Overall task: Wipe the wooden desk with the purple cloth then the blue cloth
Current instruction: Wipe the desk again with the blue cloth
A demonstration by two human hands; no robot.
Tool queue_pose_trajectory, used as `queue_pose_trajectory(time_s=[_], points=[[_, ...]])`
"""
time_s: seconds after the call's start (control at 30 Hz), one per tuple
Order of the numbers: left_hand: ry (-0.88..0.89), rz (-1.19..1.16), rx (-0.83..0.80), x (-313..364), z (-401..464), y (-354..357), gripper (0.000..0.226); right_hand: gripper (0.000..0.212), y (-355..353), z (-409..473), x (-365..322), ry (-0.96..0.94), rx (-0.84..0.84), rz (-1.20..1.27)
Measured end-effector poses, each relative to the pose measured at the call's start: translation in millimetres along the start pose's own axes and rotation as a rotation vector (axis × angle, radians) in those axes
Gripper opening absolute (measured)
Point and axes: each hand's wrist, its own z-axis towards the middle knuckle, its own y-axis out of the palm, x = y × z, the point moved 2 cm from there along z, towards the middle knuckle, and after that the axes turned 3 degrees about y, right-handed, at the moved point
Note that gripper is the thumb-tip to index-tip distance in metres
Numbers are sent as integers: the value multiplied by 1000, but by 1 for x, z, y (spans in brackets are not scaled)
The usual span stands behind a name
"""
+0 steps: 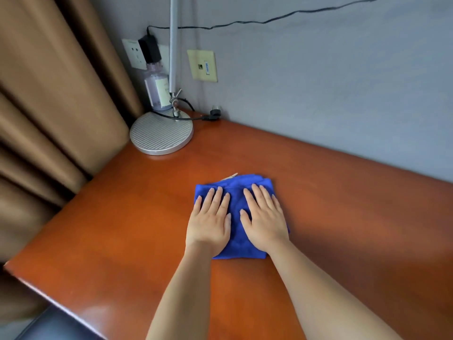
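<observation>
On the wooden desk (127,212), lamp base (161,133) at ten o'clock, the blue cloth (236,192) is pressed flat by left hand (208,217) and right hand (266,217), fingers straight and slightly spread, evidently for wiping.

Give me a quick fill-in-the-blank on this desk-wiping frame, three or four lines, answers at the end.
1. Both hands, the left hand and the right hand, press flat on the ____ cloth.
2. The cloth lies on the wooden ____.
3. The round silver lamp base stands at the desk's far ____ corner.
4. Behind the lamp base stands a pale purple ____.

Missing words: blue; desk; left; bottle
</observation>
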Motion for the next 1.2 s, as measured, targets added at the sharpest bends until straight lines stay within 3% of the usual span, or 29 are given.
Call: queue_pose_trajectory(time_s=[0.17,0.4,0.6,0.8,0.97,1.2], points=[[66,27,-40,26,-35,9,80,57,-1,-53,11,75,47,-12],[128,37,-28,34,-20,8,80,58,-1,-48,25,110,78,-32],[135,25,19,29,40,2,78,69,-7,10,40,92,98,-11],[121,14,49,18,125,-10,54,83,-18,95,55,94,100,-1],[131,31,59,11,191,-17,54,60,-29,157,66,126,69,-8],[135,45,64,8,245,-23,54,59,-32,207,78,153,80,5]])
